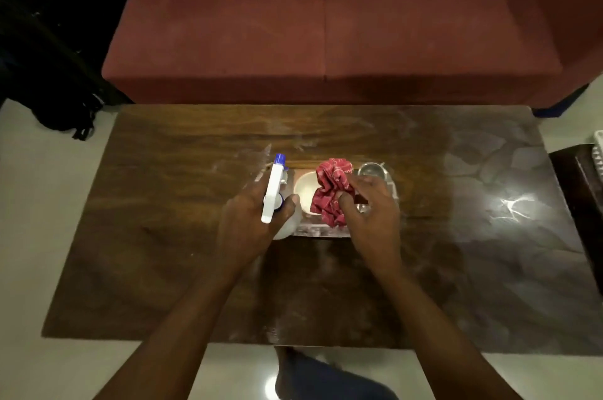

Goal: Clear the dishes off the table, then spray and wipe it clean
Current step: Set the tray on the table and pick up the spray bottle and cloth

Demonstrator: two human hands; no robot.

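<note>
One cloth (331, 192) in right fingers (364, 185), spray bottle (273, 191) in left fingers (288, 207)

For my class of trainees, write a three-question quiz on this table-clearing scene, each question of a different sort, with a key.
1. True or false: the left hand grips the spray bottle.
2. What does the right hand hold? A) a sponge B) the red cloth C) a fork
3. Fill in: the white bowl sits on a metal ____ on the table.
Key: 1 true; 2 B; 3 tray.
</note>
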